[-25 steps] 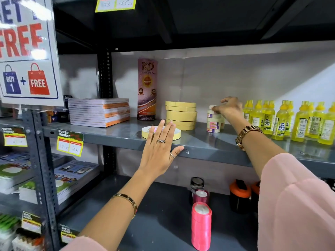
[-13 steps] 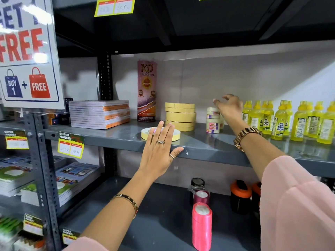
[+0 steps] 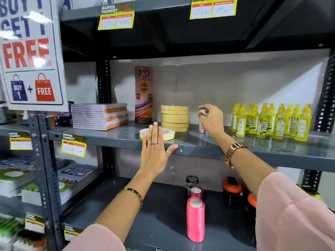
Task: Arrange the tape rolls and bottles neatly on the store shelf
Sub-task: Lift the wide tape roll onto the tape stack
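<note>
Left hand: fingers extended, flat against shelf edge | Right hand: gripping small tape stack, axis vertical | Bottles: upright, caps up

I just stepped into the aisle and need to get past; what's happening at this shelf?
A person is tidying it. Their right hand is closed around the small stacked tape rolls between the yellow tape stack and the yellow bottles. Their left hand rests open against the shelf edge, in front of a flat tape roll.
</note>
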Demonstrator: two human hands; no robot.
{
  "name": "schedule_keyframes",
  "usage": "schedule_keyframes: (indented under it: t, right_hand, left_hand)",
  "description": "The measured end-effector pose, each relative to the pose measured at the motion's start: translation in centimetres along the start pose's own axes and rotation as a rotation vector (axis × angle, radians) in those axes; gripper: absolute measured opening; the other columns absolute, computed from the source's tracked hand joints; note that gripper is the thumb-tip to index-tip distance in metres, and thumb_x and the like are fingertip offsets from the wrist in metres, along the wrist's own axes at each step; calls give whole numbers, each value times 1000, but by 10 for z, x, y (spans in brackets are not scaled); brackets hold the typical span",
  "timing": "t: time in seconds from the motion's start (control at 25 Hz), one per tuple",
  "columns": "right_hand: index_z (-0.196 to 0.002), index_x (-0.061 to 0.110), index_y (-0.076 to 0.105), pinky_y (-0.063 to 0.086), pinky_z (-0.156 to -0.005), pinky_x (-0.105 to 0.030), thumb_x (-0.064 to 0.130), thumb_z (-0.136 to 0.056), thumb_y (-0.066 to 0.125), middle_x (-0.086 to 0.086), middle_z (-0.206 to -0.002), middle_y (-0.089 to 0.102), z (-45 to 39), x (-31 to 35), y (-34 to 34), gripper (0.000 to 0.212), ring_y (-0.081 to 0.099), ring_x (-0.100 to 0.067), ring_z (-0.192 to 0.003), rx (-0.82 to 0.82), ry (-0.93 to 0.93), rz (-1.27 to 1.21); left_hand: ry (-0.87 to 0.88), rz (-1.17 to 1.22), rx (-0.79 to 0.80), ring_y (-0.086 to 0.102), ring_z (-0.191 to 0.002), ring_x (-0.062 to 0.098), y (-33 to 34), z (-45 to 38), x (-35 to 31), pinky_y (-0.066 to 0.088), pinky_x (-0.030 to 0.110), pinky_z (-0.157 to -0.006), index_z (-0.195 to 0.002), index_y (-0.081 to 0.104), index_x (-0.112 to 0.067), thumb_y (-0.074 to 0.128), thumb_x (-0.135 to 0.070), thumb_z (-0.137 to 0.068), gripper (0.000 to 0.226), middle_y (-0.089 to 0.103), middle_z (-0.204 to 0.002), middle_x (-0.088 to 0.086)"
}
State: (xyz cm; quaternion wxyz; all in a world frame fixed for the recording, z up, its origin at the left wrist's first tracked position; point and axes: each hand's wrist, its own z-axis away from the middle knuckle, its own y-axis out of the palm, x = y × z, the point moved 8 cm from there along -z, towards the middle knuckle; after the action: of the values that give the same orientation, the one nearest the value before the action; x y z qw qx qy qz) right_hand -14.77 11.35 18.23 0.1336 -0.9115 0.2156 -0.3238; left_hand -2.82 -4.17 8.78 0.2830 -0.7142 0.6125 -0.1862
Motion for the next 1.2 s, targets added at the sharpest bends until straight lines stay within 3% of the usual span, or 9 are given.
schedule_keyframes:
  t: [0.08,0.28,0.4,0.48,0.72,0.96,1.2]
  right_hand:
    - [-111,8,68,44,-95,-31,6,-87,56,-12,-117,68,13,9,2,27,60,-28,-110,17,-26,-2]
    - [-115,10,67,43,-97,-31,10,-90,56,-9,-121,67,36,34,25,28,58,-25,-114,114,-82,-3]
    - [-117,12,66,41,-98,-30,14,-90,57,-8,-124,65,43,52,39,29,56,-24,-118,169,-119,8]
    - [-120,11,65,40,-99,-30,18,-90,58,-9,-126,64,50,66,50,31,55,-24,-120,221,-134,-5]
    - [-125,5,62,37,-104,-28,9,-89,52,-12,-134,59,73,80,83,37,50,-26,-125,472,-197,36]
    - [-113,4,69,43,-99,-35,8,-88,46,-15,-127,64,73,68,85,34,55,-30,-118,524,-42,-18]
    - [-101,0,69,48,-94,-41,12,-89,42,-20,-114,67,74,65,89,32,58,-36,-107,551,-29,51]
  left_hand:
    - [-71,52,40,-16,-139,24,1,5,10,-8,38,-112,-142,-7,-3,-8,-78,-67,107,-14,-153,13]
    - [-155,39,80,-15,-139,23,-8,21,40,-10,38,-111,-142,-7,-4,-16,-83,-59,115,-14,-153,13]
    - [-167,24,124,-15,-139,23,-15,21,49,-8,39,-113,-142,-9,-3,18,-69,-81,94,-13,-153,13]
    - [-178,19,137,-14,-140,23,-17,21,57,-8,40,-113,-142,-7,-3,31,-61,-85,90,-11,-154,13]
    - [-166,-69,243,-6,-141,25,-10,28,77,-2,46,-113,-143,-2,-4,44,-64,-81,98,-2,-155,13]
    - [-111,-53,296,-2,-141,25,-16,29,79,-1,45,-113,-143,1,-4,53,-62,-77,102,5,-154,13]
    - [-99,-23,313,-3,-141,24,-17,29,79,0,44,-114,-143,0,-4,60,-57,-76,105,5,-154,12]
